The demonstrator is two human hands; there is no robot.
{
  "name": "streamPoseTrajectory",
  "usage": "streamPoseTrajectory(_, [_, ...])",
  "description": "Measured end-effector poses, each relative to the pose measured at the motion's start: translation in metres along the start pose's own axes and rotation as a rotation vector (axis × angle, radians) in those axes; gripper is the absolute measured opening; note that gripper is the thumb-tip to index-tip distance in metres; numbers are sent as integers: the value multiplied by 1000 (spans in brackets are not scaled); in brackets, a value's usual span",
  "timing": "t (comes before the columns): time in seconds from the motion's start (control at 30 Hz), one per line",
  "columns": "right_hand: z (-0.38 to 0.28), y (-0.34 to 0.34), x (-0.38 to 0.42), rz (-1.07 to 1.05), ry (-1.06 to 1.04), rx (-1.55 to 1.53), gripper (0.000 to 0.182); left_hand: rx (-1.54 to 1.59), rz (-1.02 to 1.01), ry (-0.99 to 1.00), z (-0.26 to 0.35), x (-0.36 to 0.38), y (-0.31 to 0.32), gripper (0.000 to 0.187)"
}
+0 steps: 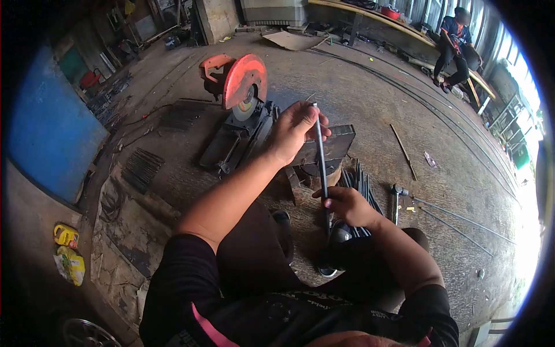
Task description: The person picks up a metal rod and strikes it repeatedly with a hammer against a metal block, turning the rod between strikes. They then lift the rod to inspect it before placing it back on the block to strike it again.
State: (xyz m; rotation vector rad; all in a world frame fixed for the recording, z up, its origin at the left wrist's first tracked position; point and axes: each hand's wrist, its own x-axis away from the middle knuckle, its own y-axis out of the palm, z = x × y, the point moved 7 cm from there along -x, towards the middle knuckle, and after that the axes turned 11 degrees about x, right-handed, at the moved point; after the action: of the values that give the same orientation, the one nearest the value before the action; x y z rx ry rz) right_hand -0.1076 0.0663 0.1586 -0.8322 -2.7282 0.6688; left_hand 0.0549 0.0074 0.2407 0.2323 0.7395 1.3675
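Clamping a metal rod, left hand at its far end, right hand nearer the body

Grey metal rod, scuffed red saw guard

Left hand reached forward, fingers curled closed; left forearm stretched behind them. Right hand sat nearer torso than left fingers, thumb and fingertips pinched; right forearm slanted back behind fingers.

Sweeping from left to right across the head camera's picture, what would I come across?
Blue panel, bundle of dark rods on the floor, red saw guard, left hand, hammer, seated person.
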Motion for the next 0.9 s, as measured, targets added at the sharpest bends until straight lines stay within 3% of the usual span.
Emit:
streamPoseTrajectory(0.3, [4,1,0,-10,37,74,33,30,-100,-35,-2,-1,-4,32])
streamPoseTrajectory(0.47, [13,-2,-1,104,-68,105,23,91,-113,-40,-5,-1,-2,30])
streamPoseTrajectory(0.7, [11,-3,2,110,-25,54,23,171,-115,-74,-8,-1,-1,25])
streamPoseTrajectory(0.9, [15,-8,-4,101,-76,235,26,127,-302,-111,-13,8,17,31])
